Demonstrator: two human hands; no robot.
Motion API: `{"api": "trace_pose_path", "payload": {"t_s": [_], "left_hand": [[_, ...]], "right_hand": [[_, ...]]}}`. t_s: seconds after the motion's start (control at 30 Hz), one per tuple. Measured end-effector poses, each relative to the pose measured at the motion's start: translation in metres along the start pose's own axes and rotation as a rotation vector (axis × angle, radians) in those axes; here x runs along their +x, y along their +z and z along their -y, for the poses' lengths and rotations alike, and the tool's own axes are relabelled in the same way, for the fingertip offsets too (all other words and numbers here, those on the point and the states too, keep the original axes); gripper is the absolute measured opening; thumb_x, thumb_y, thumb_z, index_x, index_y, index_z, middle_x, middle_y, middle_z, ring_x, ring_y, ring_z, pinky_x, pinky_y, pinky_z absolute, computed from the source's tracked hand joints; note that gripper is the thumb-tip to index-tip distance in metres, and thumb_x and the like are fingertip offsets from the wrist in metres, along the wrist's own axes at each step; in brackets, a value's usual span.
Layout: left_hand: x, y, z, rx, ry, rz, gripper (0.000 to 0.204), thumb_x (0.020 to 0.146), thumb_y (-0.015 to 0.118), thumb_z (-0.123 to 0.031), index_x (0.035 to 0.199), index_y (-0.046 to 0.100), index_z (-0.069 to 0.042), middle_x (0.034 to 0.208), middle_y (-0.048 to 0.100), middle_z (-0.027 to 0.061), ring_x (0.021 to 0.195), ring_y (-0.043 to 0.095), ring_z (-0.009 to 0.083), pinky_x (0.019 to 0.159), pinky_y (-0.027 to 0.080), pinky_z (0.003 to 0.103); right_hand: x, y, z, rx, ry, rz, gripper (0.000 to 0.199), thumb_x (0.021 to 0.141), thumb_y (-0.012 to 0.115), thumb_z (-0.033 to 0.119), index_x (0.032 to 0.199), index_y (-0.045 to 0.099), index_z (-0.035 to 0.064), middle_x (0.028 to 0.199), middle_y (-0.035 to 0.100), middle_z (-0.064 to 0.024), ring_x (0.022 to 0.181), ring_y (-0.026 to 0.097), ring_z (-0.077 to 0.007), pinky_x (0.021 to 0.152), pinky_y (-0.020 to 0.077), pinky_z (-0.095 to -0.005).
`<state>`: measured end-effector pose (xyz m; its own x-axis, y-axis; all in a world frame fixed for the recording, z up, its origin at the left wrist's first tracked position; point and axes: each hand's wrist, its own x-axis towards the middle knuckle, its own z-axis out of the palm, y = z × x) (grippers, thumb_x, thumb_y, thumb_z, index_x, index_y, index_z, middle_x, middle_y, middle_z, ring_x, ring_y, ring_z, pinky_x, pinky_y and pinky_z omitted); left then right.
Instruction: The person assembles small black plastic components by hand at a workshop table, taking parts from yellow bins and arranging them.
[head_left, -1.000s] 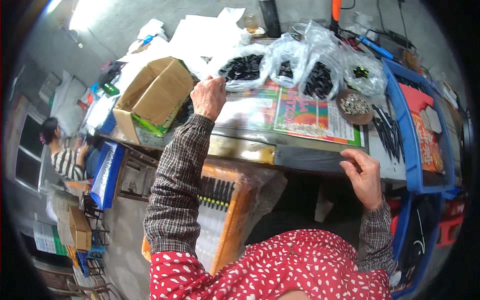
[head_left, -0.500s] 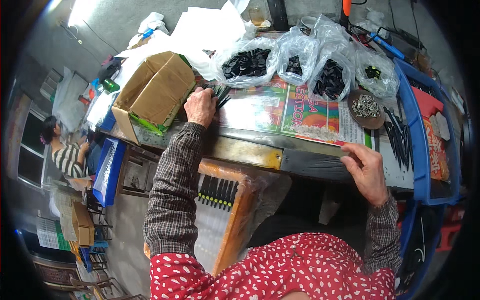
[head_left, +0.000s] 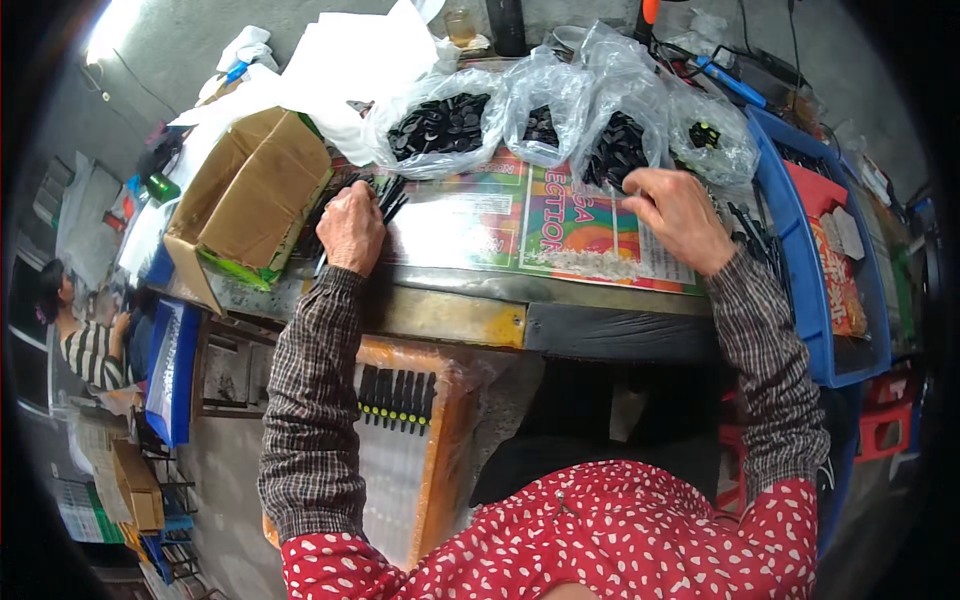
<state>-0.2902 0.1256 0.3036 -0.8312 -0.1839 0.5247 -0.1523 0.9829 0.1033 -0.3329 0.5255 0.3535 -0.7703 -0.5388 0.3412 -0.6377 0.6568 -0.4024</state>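
Align the left hand (head_left: 350, 228) with the black rods (head_left: 393, 197), steadying the right hand (head_left: 682, 218) near bagged black pieces (head_left: 612, 150); both curl, grips unclear.

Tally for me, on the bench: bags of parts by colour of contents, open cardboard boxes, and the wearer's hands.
Black-part bags: 3
Yellow-and-black-part bag: 1
Box: 1
Left hand and right hand: 2
Total: 7

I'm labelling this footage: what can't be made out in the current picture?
All in the head view:
- Left hand: its back hides whether it grips the black pieces.
- Right hand: its back hides whether it holds anything.
- Co-worker: too small and blurred to tell what the hands do.
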Motion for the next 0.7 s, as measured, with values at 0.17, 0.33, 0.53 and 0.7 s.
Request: {"api": "trace_pose_path", "payload": {"t_s": [0.17, 0.33, 0.53, 0.7], "left_hand": [[-0.006, -0.012, -0.006, 0.046, 0.000, -0.135, 0.009, 0.095, 0.055, -0.018, 0.095, 0.057, -0.009, 0.080, 0.068, 0.0139, 0.076, 0.067, 0.0335, 0.066, 0.051, 0.046], [-0.013, -0.021, -0.007, -0.117, 0.080, -0.361, 0.008, 0.094, 0.060, -0.016, 0.100, 0.059, -0.012, 0.086, 0.067, 0.0109, 0.078, 0.067, 0.0321, 0.063, 0.051, 0.041], [-0.039, -0.036, -0.028, -0.541, 0.018, -0.212, 0.007, 0.094, 0.061, -0.009, 0.100, 0.064, -0.006, 0.075, 0.060, 0.0102, 0.062, 0.057, 0.0198, 0.059, 0.047, 0.029], [-0.063, -0.041, -0.046, -0.859, -0.064, -0.099, 0.011, 0.094, 0.061, -0.006, 0.103, 0.065, -0.001, 0.071, 0.061, 0.0016, 0.066, 0.052, 0.0054, 0.060, 0.044, 0.023]], "right_hand": [[0.024, 0.010, -0.025, -0.122, 0.049, -0.044, 0.017, 0.084, 0.064, 0.014, 0.091, 0.065, -0.0016, 0.090, 0.066, -0.0193, 0.089, 0.064, -0.0362, 0.080, 0.0484, -0.0462], [0.040, 0.024, -0.029, -0.207, 0.067, -0.006, 0.018, 0.082, 0.068, 0.014, 0.091, 0.066, -0.0009, 0.093, 0.064, -0.0172, 0.091, 0.063, -0.0359, 0.082, 0.0486, -0.0462], [0.041, 0.036, -0.032, -0.295, 0.065, -0.006, 0.020, 0.079, 0.069, 0.014, 0.088, 0.063, -0.0031, 0.088, 0.065, -0.0217, 0.090, 0.065, -0.0395, 0.079, 0.0512, -0.0479], [0.041, 0.040, -0.031, -0.328, 0.059, -0.019, 0.016, 0.078, 0.066, 0.008, 0.083, 0.057, -0.0045, 0.083, 0.063, -0.0254, 0.086, 0.064, -0.0431, 0.075, 0.0521, -0.0487]]}}
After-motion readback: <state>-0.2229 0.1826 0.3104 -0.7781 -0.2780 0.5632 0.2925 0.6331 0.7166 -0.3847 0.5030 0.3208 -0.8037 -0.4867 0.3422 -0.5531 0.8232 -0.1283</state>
